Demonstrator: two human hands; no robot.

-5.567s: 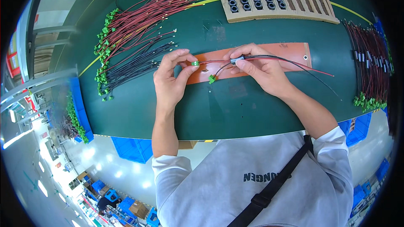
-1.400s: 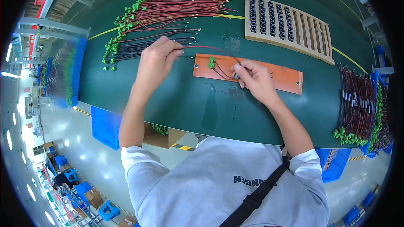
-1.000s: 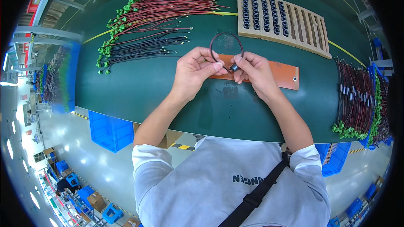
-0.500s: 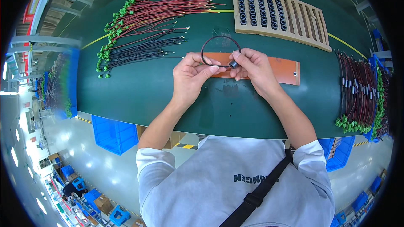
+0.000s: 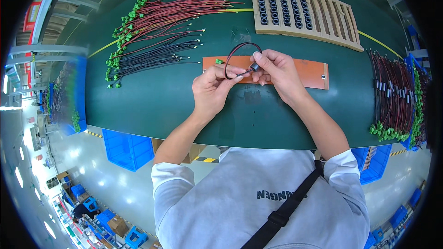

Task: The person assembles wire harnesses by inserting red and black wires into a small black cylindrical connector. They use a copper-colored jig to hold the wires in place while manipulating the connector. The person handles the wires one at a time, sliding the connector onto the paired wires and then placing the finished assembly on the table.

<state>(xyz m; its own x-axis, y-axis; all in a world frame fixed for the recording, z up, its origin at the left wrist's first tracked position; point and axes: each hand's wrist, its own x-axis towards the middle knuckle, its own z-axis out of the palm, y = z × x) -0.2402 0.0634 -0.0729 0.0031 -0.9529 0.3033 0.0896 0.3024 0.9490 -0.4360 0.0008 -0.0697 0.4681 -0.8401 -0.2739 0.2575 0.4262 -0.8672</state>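
Two bare hands meet over an orange board [image 5: 309,74] that lies on the green table [image 5: 277,120]. The right hand [image 5: 280,71] holds a small black cylinder [image 5: 255,67] between thumb and fingers, above the middle of the board. The left hand [image 5: 212,87], just left of it, has a narrow pinch on a dark wire [image 5: 244,44]; its thumb and forefinger nearly meet. The wire curves up from the left fingers in a round loop and comes down at the right hand; a short length also runs straight from the left fingertips to the cylinder. Whether it passes through the cylinder cannot be told. A green plug [image 5: 219,61] shows just beyond the left fingers, over the left end of the board.

On the far left of the table lie red wires [image 5: 180,7], with black wires [image 5: 157,57] nearer, their green plugs [image 5: 122,41] toward the left. A tan tray [image 5: 259,30] stands at the far side, black rings [image 5: 285,9] in five rows in its left part. At the right edge lies a bundle of dark red wires [image 5: 387,74] with grey sleeves, green plugs at its near end.
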